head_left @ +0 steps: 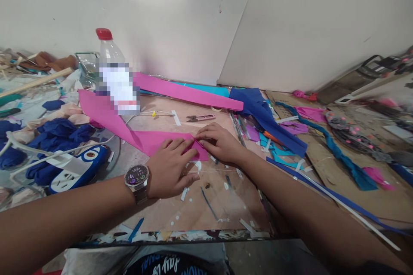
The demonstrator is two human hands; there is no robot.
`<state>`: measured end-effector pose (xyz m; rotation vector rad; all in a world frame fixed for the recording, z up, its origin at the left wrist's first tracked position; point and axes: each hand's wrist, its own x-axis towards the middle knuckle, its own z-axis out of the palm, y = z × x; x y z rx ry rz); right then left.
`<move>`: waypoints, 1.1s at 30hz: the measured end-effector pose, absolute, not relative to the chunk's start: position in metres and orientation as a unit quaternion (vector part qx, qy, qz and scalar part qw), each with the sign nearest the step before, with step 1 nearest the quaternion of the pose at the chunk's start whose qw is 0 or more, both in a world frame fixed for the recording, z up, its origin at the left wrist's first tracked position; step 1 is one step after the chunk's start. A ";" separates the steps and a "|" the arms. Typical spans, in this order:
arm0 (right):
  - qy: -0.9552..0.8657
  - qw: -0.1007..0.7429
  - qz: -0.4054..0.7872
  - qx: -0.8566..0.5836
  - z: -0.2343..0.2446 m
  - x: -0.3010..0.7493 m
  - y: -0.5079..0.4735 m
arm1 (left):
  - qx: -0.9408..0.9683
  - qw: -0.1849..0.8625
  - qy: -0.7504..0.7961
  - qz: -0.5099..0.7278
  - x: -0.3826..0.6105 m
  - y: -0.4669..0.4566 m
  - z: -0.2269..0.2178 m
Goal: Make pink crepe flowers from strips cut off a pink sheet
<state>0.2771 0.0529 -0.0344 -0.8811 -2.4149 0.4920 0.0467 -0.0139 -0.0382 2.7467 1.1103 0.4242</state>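
A long pink strip of fabric or paper (pixel 138 137) runs across the table from the upper left to my two hands. My left hand (pixel 171 165), a watch (pixel 137 178) on its wrist, lies flat on the strip with its fingers stretched out. At the strip's right end my right hand (pixel 217 144) pinches the edge, where a small fold shows. Just beyond the hands lies a pair of pink-handled thread snips (pixel 200 117). Further back rests a second pink strip (pixel 190 93), with dark blue material (pixel 274 124) to its right.
A red-capped bottle (pixel 111 49) stands at the back left. A blue and white power strip (pixel 80 167) with cables and crumpled blue pieces (pixel 61 133) crowds the left. Cardboard (pixel 338 172), a twisted teal strip (pixel 338 150) and a white stick (pixel 351 212) lie at right.
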 end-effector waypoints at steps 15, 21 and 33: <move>-0.890 0.257 0.189 -0.324 -0.035 0.278 0.053 | 0.913 0.087 0.369 0.149 0.048 -0.013 -0.038; -0.892 0.254 0.186 -0.323 -0.036 0.278 0.054 | 0.913 0.095 0.370 0.142 0.048 -0.014 -0.037; -0.895 0.253 0.189 -0.314 -0.037 0.278 0.053 | 0.912 0.096 0.377 0.127 0.048 -0.014 -0.036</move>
